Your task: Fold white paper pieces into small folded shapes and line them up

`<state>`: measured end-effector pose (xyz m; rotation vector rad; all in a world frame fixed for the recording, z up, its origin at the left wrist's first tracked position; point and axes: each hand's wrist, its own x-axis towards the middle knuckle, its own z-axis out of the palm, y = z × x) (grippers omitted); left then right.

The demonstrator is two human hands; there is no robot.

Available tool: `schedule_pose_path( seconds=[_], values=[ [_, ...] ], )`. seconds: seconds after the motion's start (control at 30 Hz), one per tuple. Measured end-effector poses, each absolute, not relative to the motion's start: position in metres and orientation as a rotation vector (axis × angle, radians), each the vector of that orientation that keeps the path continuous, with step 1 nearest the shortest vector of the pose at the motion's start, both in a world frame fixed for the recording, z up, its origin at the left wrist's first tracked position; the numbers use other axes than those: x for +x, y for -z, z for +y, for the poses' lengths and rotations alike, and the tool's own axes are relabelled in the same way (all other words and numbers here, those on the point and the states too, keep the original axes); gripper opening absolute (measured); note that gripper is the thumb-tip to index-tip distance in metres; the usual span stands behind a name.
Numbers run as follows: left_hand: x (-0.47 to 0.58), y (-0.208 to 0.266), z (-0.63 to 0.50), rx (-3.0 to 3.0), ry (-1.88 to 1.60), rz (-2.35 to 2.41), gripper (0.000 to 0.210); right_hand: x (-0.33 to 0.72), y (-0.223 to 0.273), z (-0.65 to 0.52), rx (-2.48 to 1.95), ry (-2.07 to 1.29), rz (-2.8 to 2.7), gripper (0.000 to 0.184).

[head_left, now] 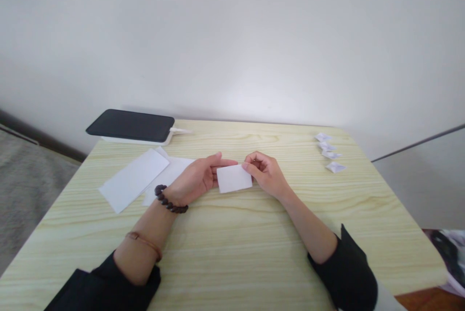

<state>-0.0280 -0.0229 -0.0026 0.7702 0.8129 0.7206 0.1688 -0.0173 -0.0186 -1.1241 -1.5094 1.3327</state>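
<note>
A small white rectangular piece of paper (234,178) is held up over the middle of the table. My right hand (267,175) pinches its upper right corner between thumb and curled fingers. At the paper's left edge is my left hand (199,178), its fingers stretched out behind the sheet and its thumb raised off it. The tips of some left fingers are hidden by the paper. Left of that hand lie larger white paper sheets (132,180), overlapping one another on the wood-patterned table (232,253).
A black-screened phone (134,126) rests on a white block at the back left, with a white cable (180,130) plugged in. Several small folded paper boats (335,167) stand in a row at the back right. Behind the table rises a white wall (232,39).
</note>
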Motion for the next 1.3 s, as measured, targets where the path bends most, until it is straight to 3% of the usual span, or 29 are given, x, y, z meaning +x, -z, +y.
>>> schedule_pose_path(
  seconds=[0.1,0.23,0.77,1.3],
  values=[
    [-0.027,0.004,-0.025,0.831,-0.748,0.837,0.029,0.169,0.019,-0.017,-1.111,-1.34,-1.511,0.025],
    [-0.026,0.005,-0.025,0.85,-0.77,0.898,0.025,0.168,0.019,-0.018,-1.112,-1.343,-1.52,0.026],
    [-0.014,0.002,-0.029,1.504,-0.859,1.332,0.028,0.168,0.019,-0.019,-1.08,-1.332,-1.585,0.025],
    [-0.015,0.003,-0.027,1.568,-0.852,1.429,0.032,0.167,0.021,-0.018,-1.115,-1.01,-1.777,0.019]
  ],
)
